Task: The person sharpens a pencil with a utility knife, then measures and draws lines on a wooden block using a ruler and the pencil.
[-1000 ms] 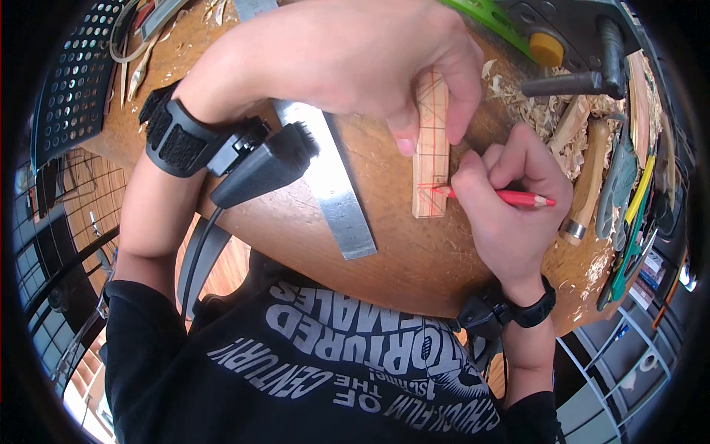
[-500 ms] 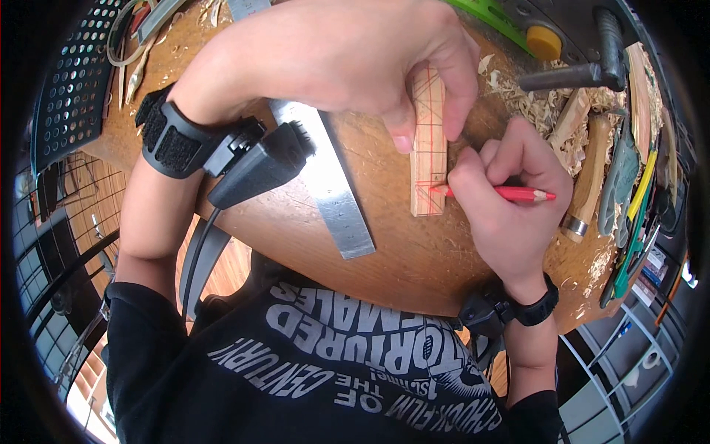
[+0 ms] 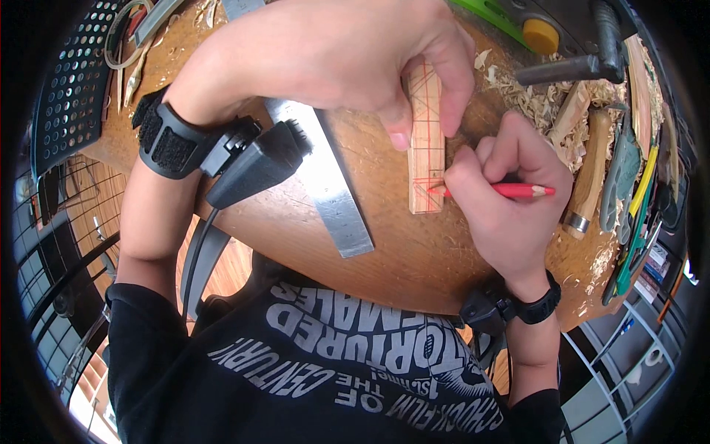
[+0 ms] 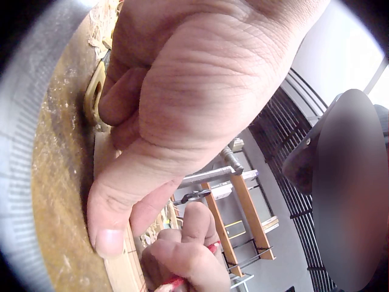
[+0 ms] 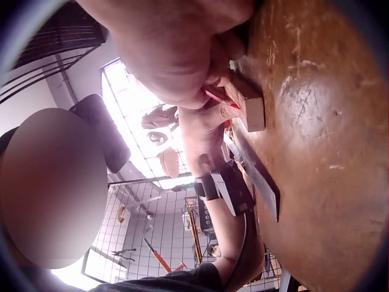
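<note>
A narrow wooden block (image 3: 427, 159), ruled with red and dark lines, lies on the wooden worktop. My left hand (image 3: 377, 63) grips its far part, thumb on one side and fingers on the other. In my right hand (image 3: 510, 196) is a red pencil (image 3: 522, 190), pinched with its tip on the block's top face near the near end. The right wrist view shows the pencil (image 5: 220, 97) meeting the block (image 5: 254, 112) close to its end. A steel ruler (image 3: 329, 189) lies left of the block, partly under the left forearm.
Wood shavings (image 3: 529, 100) cover the back right, beside a metal clamp (image 3: 569, 70). A wooden-handled tool (image 3: 588, 174) and several other tools line the right edge. At the far left stands a perforated dark holder (image 3: 70, 81). The worktop's front edge (image 3: 399, 300) runs close to the torso.
The block and both hands appear slightly higher and further left in the head view. The pencil tip stays near the block's near end, shifted only a little. Both grips are unchanged.
</note>
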A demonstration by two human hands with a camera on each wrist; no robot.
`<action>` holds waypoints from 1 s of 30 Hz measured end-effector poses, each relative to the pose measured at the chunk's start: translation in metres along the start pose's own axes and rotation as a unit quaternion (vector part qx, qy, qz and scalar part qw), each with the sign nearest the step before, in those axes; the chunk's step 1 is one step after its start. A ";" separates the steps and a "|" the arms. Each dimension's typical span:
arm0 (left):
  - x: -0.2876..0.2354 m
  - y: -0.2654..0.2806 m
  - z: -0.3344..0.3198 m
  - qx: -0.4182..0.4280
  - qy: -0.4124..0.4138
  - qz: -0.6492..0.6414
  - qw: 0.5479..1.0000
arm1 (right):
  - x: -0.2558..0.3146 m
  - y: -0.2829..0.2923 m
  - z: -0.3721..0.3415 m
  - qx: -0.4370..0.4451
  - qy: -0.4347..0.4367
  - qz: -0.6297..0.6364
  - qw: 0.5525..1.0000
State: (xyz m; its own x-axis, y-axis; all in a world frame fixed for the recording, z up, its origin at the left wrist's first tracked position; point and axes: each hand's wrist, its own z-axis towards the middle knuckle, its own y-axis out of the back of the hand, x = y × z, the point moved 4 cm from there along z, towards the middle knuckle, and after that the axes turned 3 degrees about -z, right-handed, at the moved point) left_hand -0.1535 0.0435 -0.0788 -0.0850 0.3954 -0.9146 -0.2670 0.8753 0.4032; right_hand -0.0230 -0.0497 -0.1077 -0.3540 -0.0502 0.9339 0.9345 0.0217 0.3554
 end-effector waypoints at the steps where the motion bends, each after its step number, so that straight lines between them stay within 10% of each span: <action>1: 0.001 0.001 0.000 0.001 0.000 0.000 1.000 | -0.001 0.000 0.000 0.000 -0.001 0.000 1.000; 30: 0.002 0.001 -0.002 -0.009 0.014 -0.050 0.999 | -0.001 -0.001 0.001 -0.003 -0.015 0.024 1.000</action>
State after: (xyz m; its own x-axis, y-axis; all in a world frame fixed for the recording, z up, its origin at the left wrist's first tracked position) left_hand -0.1557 0.0449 -0.0807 -0.0837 0.2972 -0.9511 -0.2920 0.9053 0.3086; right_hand -0.0232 -0.0491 -0.1087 -0.3090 -0.0198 0.9508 0.9508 0.0167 0.3094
